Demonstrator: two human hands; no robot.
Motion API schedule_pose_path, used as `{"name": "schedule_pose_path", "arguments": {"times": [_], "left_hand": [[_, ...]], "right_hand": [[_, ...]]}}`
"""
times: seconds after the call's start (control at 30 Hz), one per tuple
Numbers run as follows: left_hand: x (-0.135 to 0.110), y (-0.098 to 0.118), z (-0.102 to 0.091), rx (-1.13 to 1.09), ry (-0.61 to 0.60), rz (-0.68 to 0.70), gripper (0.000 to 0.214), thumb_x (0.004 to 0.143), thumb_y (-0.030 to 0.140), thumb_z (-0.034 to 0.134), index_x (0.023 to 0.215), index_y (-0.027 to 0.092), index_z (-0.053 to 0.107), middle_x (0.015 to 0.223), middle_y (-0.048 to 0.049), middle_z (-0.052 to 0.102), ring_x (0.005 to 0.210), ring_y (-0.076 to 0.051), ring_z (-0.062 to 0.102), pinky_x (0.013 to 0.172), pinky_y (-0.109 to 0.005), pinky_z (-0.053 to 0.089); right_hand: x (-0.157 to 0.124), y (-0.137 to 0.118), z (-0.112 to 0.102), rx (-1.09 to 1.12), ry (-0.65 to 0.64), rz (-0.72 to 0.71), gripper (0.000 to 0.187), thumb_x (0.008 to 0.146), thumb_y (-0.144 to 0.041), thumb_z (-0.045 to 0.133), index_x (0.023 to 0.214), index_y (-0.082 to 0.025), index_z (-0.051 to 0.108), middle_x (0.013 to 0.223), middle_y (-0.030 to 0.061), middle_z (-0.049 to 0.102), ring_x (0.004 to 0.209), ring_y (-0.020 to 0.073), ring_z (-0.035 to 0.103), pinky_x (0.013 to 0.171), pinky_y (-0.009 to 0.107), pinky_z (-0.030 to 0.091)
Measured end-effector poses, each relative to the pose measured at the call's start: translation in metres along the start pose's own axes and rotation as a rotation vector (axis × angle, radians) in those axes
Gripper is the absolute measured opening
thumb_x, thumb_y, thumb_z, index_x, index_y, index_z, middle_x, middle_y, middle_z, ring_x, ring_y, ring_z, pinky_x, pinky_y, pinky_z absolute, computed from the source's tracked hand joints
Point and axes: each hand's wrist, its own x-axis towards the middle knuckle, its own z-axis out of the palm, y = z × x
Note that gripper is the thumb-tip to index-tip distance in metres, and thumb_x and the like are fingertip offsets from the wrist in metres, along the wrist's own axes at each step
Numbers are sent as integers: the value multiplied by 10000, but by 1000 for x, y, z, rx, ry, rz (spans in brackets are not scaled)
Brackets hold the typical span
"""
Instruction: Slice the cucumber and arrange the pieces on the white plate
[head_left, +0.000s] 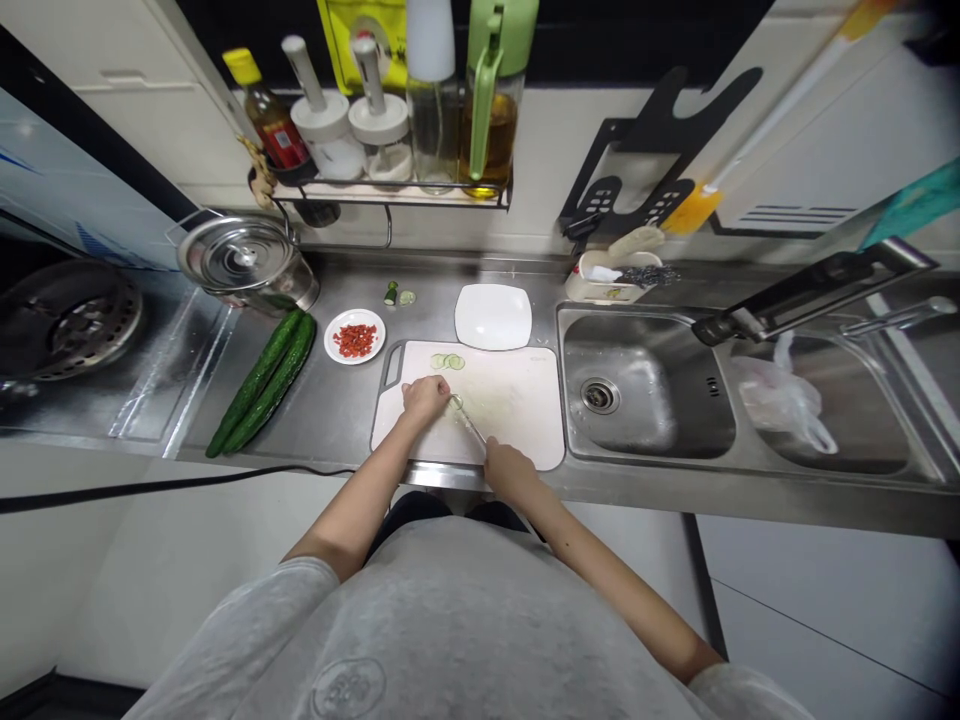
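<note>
A pale cutting board [517,400] lies on the steel counter in front of me. My left hand [424,396] is curled on the board, holding down a small piece of cucumber [455,402] that peeks out at its fingertips. My right hand [507,464] grips the handle of a knife [469,422] whose blade runs up to that piece. A few cucumber slices [447,361] lie at the board's far edge.
Two whole cucumbers [264,382] lie left of the board beside a small dish of chopped red chili [355,337]. An empty white plate [493,316] and cucumber ends [398,294] sit behind. A steel pot [244,258] stands far left; a double sink [649,385] is right.
</note>
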Motion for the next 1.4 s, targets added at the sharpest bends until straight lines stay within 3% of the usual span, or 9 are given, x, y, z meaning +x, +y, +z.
{"name": "schedule_pose_path", "arguments": {"times": [0.2,0.47,0.57,0.7,0.93,1.03,1.23,1.4], "left_hand": [[-1,1,-1,-2,-11,5,132,752,290,538,805,247,650,914,-21,708,922,-220,602,900,-400,321],[-2,0,2,53,-2,46,156,786,300,508,841,242,641,891,-35,691,926,-228,586,895,-409,319],[-6,0,5,88,17,99,185,768,344,555,907,246,629,959,-54,667,985,-252,556,892,-414,317],[-12,2,11,111,56,118,170,756,264,572,918,240,620,1069,-70,623,1042,-255,524,892,-403,308],[-24,8,10,-77,82,89,89,785,203,530,842,228,594,850,-3,671,873,-187,592,872,-370,307],[-32,-3,4,-214,112,20,96,780,261,573,869,240,600,859,28,680,839,-157,602,869,-338,321],[-40,-52,-6,-306,192,-141,151,780,276,582,924,249,618,856,30,689,843,-139,601,812,-284,374],[-39,-72,-10,-289,242,-207,162,791,282,576,941,248,627,869,10,700,846,-160,611,860,-334,366]], "right_hand": [[-6,3,-5,-8,-22,11,284,890,-127,337,1131,-125,487,1016,174,650,950,244,631,699,297,425],[-23,26,12,-19,-6,-25,278,892,-138,348,1130,-126,491,1002,170,658,921,256,638,691,310,406],[-31,33,16,2,-17,-6,268,892,-145,354,1117,-133,498,1008,169,660,921,266,639,681,310,393],[-37,40,20,9,-10,-12,268,900,-144,335,1111,-132,501,988,166,666,911,257,638,665,295,372],[-34,45,24,16,-7,-28,254,896,-160,347,1099,-143,498,981,151,666,888,244,634,628,274,331],[-31,47,23,32,-8,-37,242,895,-160,347,1081,-148,501,986,142,664,888,233,628,613,264,309],[-30,50,16,76,-19,-50,203,891,-173,362,1030,-163,509,945,116,653,833,194,608,592,244,287],[-30,50,9,135,-24,-74,202,884,-181,357,1004,-181,520,909,90,639,769,172,590,573,235,292]]}}
